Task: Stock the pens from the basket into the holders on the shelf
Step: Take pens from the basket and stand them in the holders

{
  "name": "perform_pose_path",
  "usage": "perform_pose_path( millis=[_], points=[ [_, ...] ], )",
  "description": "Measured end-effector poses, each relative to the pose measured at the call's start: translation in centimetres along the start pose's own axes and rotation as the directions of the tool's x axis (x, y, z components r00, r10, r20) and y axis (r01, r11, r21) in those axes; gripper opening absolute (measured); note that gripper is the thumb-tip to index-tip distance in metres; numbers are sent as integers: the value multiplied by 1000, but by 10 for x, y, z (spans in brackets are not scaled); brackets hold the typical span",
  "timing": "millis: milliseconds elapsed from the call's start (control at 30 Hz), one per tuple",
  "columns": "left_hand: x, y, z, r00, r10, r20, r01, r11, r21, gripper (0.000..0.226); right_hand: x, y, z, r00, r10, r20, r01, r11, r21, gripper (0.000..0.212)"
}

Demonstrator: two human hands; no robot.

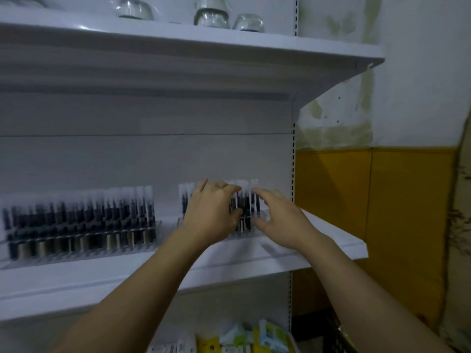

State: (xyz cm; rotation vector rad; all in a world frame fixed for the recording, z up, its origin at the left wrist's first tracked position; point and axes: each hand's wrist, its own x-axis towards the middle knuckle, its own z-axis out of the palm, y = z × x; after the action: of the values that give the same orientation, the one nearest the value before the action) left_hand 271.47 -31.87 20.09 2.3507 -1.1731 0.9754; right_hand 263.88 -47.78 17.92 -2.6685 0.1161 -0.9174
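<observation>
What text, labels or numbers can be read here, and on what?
No text is readable anywhere.
Sleeved dark pens in the left clear plastic holder: motion-blurred.
Sleeved dark pens in the right clear plastic holder: blurred, partly covered.
Yellow, green and white packets on the lower shelf: print too blurred.

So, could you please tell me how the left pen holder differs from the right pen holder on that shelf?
The left holder stands untouched, while the left hand and right hand are both at the right holder. The left holder shows a long, packed row of pens; the right holder shows fewer, partly hidden behind the hands. Both look like clear plastic, sit on the same shelf and carry dark pens.
</observation>
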Motion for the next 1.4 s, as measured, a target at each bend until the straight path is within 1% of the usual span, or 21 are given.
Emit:
perform_pose_path(
  millis=[100, 267, 367, 433, 533, 733, 833, 933, 1033, 1167, 1267, 1333, 1400],
  points=[
    [-36, 0, -9, 999, 29, -44, -30, 999, -25, 47, -27, -22, 7, 1000, -13, -3, 13, 1000, 13, 63],
    [-104, -5, -11, 1000, -24, -14, 23, 998, -58, 51, -77, -44, 31, 997, 2, 80, -5, 1000, 28, 70],
    [-146, -11, -1, 997, -63, 53, 68, 993, -95, 52, -109, -51, 51, 987, 0, 161, -9, 999, 53, 68],
    [-172, -15, 9, 991, -80, 103, 89, 992, -85, 54, -127, -53, 67, 976, -1, 217, -14, 998, 68, 67],
    [-211, -20, 29, 972, -129, 197, 146, 987, -72, 56, -152, -53, 96, 948, 45, 314, -60, 997, 38, 68],
    [-278, -30, 74, 893, -236, 383, 283, 957, -70, 62, -194, -43, 166, 893, 98, 440, -113, 994, 8, 69],
    [-309, -36, 94, 851, -265, 454, 334, 939, -77, 62, -217, -39, 205, 845, 97, 526, -130, 991, 27, 68],
    [-342, -40, 114, 794, -299, 529, 402, 911, -89, 63, -244, -36, 245, 766, 123, 631, -170, 985, 13, 70],
    [-378, -44, 136, 721, -328, 611, 475, 875, -91, 62, -268, -35, 282, 697, 146, 702, -216, 976, 11, 68],
    [-421, -52, 165, 607, -361, 708, 564, 824, -63, 61, -298, -28, 323, 614, 171, 771, -259, 966, -8, 66],
    [-450, -52, 184, 511, -406, 758, 647, 762, -28, 58, -326, -22, 348, 558, 205, 804, -322, 947, -18, 62],
    [-469, -47, 196, 453, -410, 792, 681, 732, -11, 51, -345, -19, 364, 498, 245, 832, -374, 926, -49, 61],
    [-489, -41, 207, 380, -396, 836, 708, 706, 13, 46, -366, -15, 378, 431, 263, 863, -394, 915, -82, 59]
  ],
)
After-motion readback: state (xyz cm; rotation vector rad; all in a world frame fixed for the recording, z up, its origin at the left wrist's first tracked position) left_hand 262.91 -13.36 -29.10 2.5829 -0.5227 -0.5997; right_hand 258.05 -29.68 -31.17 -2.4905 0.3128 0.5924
